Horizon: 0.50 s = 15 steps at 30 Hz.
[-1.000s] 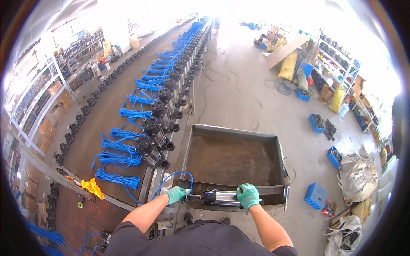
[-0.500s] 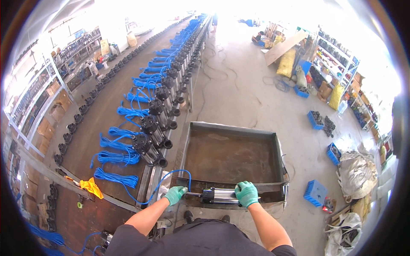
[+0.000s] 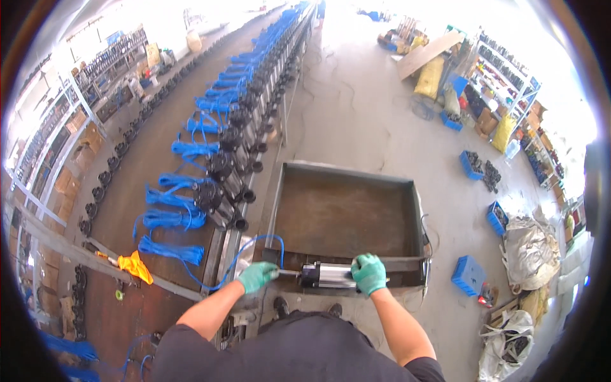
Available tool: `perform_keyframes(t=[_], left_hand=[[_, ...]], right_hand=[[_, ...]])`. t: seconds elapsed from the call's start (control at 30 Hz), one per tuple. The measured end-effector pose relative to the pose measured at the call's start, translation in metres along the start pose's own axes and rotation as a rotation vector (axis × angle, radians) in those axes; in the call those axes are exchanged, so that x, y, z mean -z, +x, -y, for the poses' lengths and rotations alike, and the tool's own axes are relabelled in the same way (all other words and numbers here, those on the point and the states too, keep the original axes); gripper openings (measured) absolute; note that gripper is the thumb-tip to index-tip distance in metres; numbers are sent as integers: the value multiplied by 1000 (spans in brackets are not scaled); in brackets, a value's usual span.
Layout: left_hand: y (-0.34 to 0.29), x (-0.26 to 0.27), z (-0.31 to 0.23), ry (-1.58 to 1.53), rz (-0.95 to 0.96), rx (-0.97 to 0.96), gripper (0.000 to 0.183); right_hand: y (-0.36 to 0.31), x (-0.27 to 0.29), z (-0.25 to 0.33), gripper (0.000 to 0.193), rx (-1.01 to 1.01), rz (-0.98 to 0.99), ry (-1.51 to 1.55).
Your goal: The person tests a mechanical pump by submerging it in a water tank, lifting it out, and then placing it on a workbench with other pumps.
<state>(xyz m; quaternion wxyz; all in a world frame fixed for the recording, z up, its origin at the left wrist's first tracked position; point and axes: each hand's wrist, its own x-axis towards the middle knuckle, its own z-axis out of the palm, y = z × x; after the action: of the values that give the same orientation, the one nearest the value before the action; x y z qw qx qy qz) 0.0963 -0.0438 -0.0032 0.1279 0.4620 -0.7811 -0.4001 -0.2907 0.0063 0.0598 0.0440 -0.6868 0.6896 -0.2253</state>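
Note:
A silver cylindrical pump motor point(image 3: 334, 275) with a black end section lies crosswise on the near ledge of a metal trough point(image 3: 417, 210). My right hand point(image 3: 369, 274), in a green glove, is closed over the motor's right end. On the left, a thin metal rod point(image 3: 288, 272) sticks out of the black end. My gloved left hand point(image 3: 258, 277) is closed around the rod's outer end; the fingers hide its tip. A blue cable point(image 3: 258, 237) loops from near the rod, behind my left hand, toward a coiled blue cable point(image 3: 170, 249) on the bench.
A long bench point(image 3: 137, 191) on the left carries a row of upright pumps point(image 3: 216, 202), blue cable coils and small black parts point(image 3: 98, 193). An orange cloth point(image 3: 135, 267) lies at its near end. Blue crates point(image 3: 470, 275), white sacks point(image 3: 528, 251) and shelving point(image 3: 506, 73) stand on the right.
The whole view has shifted, so the bench, trough and motor sit higher in the picture. My left fingers now cover more of the rod's end. My right hand keeps its place on the motor.

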Motion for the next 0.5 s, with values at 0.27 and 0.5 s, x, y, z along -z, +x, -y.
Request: perform_keyframes(t=[0.27, 0.5], left_hand=[[34, -10, -25, -760, -104, 692, 27], [4, -22, 4, -96, -239, -43, 33]], right_hand=[[5, 2, -1, 15, -26, 31, 4], [6, 7, 6, 14, -6, 29, -1]])
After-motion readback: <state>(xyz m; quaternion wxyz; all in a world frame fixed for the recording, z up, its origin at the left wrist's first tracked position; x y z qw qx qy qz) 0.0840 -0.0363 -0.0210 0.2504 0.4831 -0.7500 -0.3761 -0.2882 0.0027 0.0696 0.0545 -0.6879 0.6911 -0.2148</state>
